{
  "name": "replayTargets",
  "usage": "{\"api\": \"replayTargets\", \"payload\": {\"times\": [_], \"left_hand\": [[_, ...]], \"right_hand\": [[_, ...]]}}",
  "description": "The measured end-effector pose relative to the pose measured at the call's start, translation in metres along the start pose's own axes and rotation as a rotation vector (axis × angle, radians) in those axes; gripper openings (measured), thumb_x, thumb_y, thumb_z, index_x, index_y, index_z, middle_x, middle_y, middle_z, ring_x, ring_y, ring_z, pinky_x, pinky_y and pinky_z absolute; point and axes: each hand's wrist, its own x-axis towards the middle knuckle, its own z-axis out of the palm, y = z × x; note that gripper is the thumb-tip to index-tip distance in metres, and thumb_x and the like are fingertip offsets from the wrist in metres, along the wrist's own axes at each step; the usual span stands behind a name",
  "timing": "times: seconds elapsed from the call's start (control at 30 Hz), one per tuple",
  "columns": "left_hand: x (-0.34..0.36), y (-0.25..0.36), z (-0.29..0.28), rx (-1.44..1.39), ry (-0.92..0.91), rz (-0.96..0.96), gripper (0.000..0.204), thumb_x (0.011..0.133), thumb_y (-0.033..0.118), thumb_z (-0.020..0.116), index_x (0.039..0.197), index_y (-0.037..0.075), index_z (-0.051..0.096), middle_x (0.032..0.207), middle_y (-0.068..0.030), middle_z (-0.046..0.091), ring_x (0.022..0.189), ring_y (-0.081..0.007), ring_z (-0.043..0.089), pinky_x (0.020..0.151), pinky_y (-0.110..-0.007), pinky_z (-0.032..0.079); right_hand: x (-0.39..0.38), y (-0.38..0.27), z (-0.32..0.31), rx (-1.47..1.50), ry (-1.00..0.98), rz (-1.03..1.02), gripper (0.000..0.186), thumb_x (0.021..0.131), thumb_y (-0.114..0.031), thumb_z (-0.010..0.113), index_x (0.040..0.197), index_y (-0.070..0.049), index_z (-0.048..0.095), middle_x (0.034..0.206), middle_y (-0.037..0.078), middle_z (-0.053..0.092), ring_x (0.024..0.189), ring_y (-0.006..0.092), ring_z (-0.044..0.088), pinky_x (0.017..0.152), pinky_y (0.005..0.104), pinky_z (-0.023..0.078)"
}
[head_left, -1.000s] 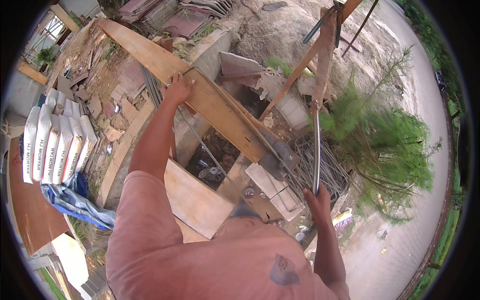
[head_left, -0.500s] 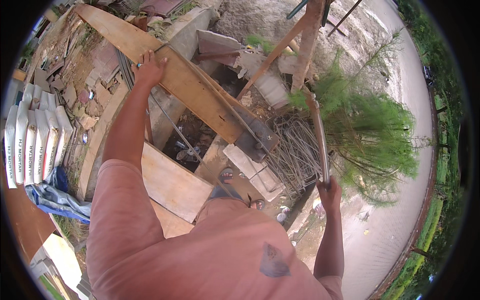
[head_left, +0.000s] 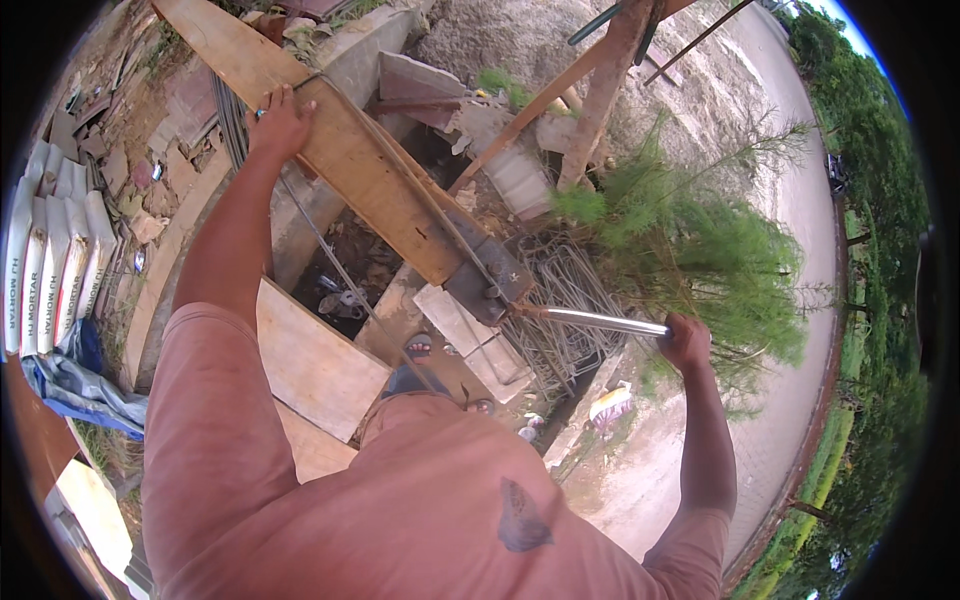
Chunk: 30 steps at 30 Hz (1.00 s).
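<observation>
My left hand point(head_left: 278, 122) presses down on a thin steel rod point(head_left: 330, 255) where it lies across a long wooden plank point(head_left: 340, 150). My right hand point(head_left: 686, 339) grips the end of a shiny metal lever pipe point(head_left: 600, 320). The pipe runs left to a dark metal bending block point(head_left: 490, 280) fixed on the plank's near end. The pipe now lies nearly level, pointing to the right. My pink-sleeved arms and chest fill the lower part of the view.
A pile of bent wire stirrups point(head_left: 560, 310) lies under the pipe. A green bushy plant point(head_left: 700, 250) stands to the right. White sacks point(head_left: 50, 250) are stacked at far left, over a blue tarp point(head_left: 80, 390). Flat boards point(head_left: 310, 360) and a pit with rubble lie below.
My right hand has swung the lever pipe from nearly upright down to the right, to almost level. My left hand has stayed on the rod at the plank.
</observation>
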Motion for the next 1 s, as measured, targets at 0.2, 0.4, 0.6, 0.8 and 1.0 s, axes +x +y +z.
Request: {"api": "replayTargets", "payload": {"times": [0.2, 0.4, 0.6, 0.8, 1.0], "left_hand": [[0.001, -0.002, 0.003, 0.019, 0.010, 0.006, 0.071, 0.097, 0.055, 0.032, 0.149, 0.009, 0.024, 0.156, -0.0082, 0.024, 0.144, -0.0260, 0.021, 0.114, -0.056, 0.016], [-0.001, -0.002, 0.002, 0.047, 0.025, 0.009, 0.071, 0.096, 0.056, 0.031, 0.150, 0.009, 0.023, 0.156, -0.0075, 0.024, 0.144, -0.0260, 0.021, 0.114, -0.055, 0.018], [0.002, -0.003, 0.005, 0.073, 0.026, 0.012, 0.072, 0.096, 0.056, 0.031, 0.150, 0.009, 0.023, 0.156, -0.0072, 0.024, 0.144, -0.0261, 0.021, 0.114, -0.055, 0.017], [0.007, -0.006, 0.011, 0.069, 0.054, 0.012, 0.072, 0.096, 0.057, 0.030, 0.150, 0.010, 0.024, 0.156, -0.0069, 0.023, 0.144, -0.0263, 0.020, 0.115, -0.055, 0.016], [0.014, -0.013, 0.020, 0.047, 0.060, 0.015, 0.072, 0.096, 0.059, 0.030, 0.150, 0.011, 0.024, 0.157, -0.0060, 0.022, 0.145, -0.0260, 0.020, 0.115, -0.055, 0.015]], "right_hand": [[0.067, 0.019, 0.000, -0.112, -0.156, -0.135, 0.009, 0.066, -0.013, 0.066, 0.072, -0.012, 0.059, 0.068, 0.011, 0.059, 0.070, 0.0335, 0.060, 0.065, 0.0447, 0.047], [0.145, 0.006, -0.002, -0.146, -0.074, -0.320, 0.010, 0.065, -0.010, 0.065, 0.074, -0.012, 0.062, 0.072, 0.009, 0.059, 0.080, 0.0298, 0.060, 0.077, 0.0415, 0.045], [0.180, 0.002, 0.002, -0.056, -0.255, -0.375, 0.014, 0.064, -0.007, 0.065, 0.077, -0.012, 0.064, 0.072, 0.008, 0.060, 0.081, 0.0288, 0.060, 0.078, 0.0414, 0.045], [0.160, 0.017, 0.012, -0.038, -0.166, -0.391, 0.016, 0.064, -0.006, 0.064, 0.079, -0.013, 0.065, 0.071, 0.008, 0.061, 0.079, 0.0297, 0.060, 0.078, 0.0421, 0.046], [0.147, 0.013, 0.014, 0.002, -0.161, -0.345, 0.016, 0.065, -0.002, 0.062, 0.077, -0.012, 0.065, 0.070, 0.008, 0.061, 0.075, 0.0302, 0.061, 0.074, 0.0412, 0.047]]}}
